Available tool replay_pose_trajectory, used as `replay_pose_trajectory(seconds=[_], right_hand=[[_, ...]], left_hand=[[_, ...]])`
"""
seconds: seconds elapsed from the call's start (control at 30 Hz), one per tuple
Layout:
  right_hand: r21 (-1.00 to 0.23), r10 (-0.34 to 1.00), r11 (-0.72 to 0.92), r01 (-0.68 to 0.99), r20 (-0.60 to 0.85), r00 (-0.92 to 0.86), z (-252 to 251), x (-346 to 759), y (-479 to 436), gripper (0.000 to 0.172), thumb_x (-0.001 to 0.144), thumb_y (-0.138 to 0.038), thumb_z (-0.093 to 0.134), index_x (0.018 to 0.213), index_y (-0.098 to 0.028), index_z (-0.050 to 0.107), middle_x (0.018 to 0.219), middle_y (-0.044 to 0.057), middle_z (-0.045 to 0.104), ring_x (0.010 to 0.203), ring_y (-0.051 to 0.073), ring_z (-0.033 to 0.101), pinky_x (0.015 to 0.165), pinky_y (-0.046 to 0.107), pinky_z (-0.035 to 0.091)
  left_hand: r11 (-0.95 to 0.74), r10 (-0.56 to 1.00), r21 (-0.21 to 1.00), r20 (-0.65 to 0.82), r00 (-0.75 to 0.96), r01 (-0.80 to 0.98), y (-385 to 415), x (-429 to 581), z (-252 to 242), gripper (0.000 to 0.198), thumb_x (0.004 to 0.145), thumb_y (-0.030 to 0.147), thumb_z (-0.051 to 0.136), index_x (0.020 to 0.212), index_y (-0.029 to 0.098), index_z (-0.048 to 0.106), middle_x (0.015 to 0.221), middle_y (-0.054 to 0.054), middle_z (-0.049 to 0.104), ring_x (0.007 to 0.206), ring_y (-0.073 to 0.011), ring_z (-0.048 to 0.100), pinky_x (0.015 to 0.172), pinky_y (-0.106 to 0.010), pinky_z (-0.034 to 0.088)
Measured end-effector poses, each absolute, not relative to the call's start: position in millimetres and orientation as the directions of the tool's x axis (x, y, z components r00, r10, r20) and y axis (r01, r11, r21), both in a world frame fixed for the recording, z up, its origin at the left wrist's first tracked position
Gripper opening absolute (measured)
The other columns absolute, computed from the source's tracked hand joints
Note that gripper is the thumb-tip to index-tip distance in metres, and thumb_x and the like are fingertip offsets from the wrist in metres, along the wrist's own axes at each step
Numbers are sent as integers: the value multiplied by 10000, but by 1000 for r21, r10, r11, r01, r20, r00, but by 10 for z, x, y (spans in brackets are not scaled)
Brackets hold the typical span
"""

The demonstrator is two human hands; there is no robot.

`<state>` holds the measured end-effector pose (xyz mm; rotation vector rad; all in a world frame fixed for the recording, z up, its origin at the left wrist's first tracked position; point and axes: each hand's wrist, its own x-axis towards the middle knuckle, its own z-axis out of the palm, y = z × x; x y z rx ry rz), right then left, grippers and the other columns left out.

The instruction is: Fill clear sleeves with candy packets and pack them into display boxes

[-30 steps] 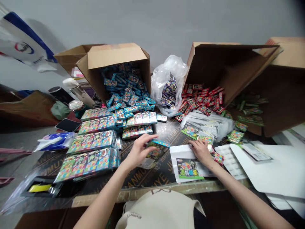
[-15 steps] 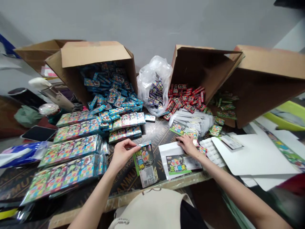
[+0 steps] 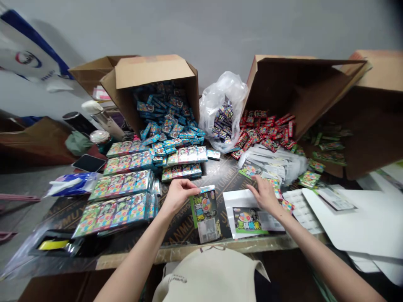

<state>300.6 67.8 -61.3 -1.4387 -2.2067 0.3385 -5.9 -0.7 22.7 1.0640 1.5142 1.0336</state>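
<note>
My left hand (image 3: pixel 179 196) pinches the top edge of a printed candy card (image 3: pixel 204 212), which has a barcode panel at its lower end and rests near the table's front edge. My right hand (image 3: pixel 266 195) is open, its fingertips at a loose pile of candy packets (image 3: pixel 271 182). Below that hand lies a white sheet (image 3: pixel 233 205) bearing another printed candy card (image 3: pixel 248 220). Long rows of multicoloured candy strips (image 3: pixel 122 205) lie to the left of my left hand.
Tipped cardboard boxes (image 3: pixel 154 79) spill blue, red and green packets across the back. A clear plastic bag (image 3: pixel 223 113) holds purple packets. White boards (image 3: pixel 346 222) lie at right. A canvas bag (image 3: pixel 208 279) sits at the near edge of the dark plywood table (image 3: pixel 217 174).
The card in my left hand has swung from tilted to lying flatter, its printed face showing. My right hand has stayed near the pile, and the view has shifted slightly.
</note>
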Motion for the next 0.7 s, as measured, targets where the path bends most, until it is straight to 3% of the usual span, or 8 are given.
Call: replay_pose_trajectory(seconds=[0.1, 0.2, 0.37, 0.53, 0.7], right_hand=[[-782, 926, 356, 512, 223, -304, -246, 2551, 533, 486, 780, -379, 566, 1207, -221, 397, 1149, 103, 525, 1000, 229, 511, 849, 366, 397], [-968, 913, 183, 173, 102, -396, 47, 2097, 345, 470, 781, -344, 575, 1205, -248, 395, 994, 56, 598, 860, 175, 578, 755, 314, 463], [-992, 911, 111, 60, 78, -404, 120, 1834, 225, 331, 760, -257, 594, 1079, -214, 517, 729, -1, 602, 672, 135, 575, 665, 274, 471], [-982, 919, 165, 96, 117, -376, 37, 1910, 194, 363, 760, -243, 599, 1108, -226, 501, 720, -8, 600, 658, 139, 583, 664, 282, 483], [-940, 886, 328, 98, 270, -377, 8, 1955, 114, 321, 767, -213, 598, 1080, -236, 531, 774, 6, 619, 733, 149, 593, 752, 309, 466]], left_hand=[[249, 965, 961, -236, -113, 120, -24, -26, 208, 161, 544, 233, 731, 555, 114, 622, 557, -22, 639, 509, -112, 547, 547, -233, 424], [205, 978, 967, -198, -62, 149, -51, 20, 182, 195, 571, 271, 726, 575, 113, 610, 581, -28, 640, 524, -116, 548, 554, -239, 430], [10, 1000, 932, -6, -10, 363, -164, 69, 214, 175, 675, 284, 665, 626, 123, 615, 614, -23, 612, 573, -118, 537, 550, -228, 407], [-224, 974, 824, 207, 92, 520, -283, 69, 251, 160, 758, 276, 595, 686, 141, 641, 689, -40, 597, 654, -133, 548, 618, -249, 421], [-285, 957, 785, 263, 120, 550, -322, 60, 233, 102, 753, 232, 603, 702, 144, 612, 701, -33, 579, 655, -128, 541, 614, -242, 421]])
